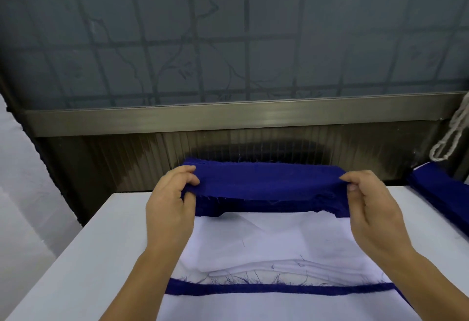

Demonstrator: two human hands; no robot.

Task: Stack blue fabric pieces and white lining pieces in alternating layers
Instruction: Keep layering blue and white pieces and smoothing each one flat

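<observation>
- A blue fabric piece (266,183) is held up over the far end of a white table (76,257), stretched between two bare hands.
- Its left end is pinched by the left hand (172,201), thumb on top and fingers curled beneath.
- Its right end is gripped by the right hand (370,206), thumb and fingers clamped together on the cloth edge.
- Below it, a white lining piece (274,242) lies flat on top of the stack, directly between the forearms.
- A frayed blue edge (279,289) of a lower layer is seen under the lining's near side, with more white cloth beneath it.
- A pile of blue fabric (439,188) rests at the table's right edge, well apart from the stack.
- A white cord (454,130) hangs at the far right, beside a frosted window (228,36).
</observation>
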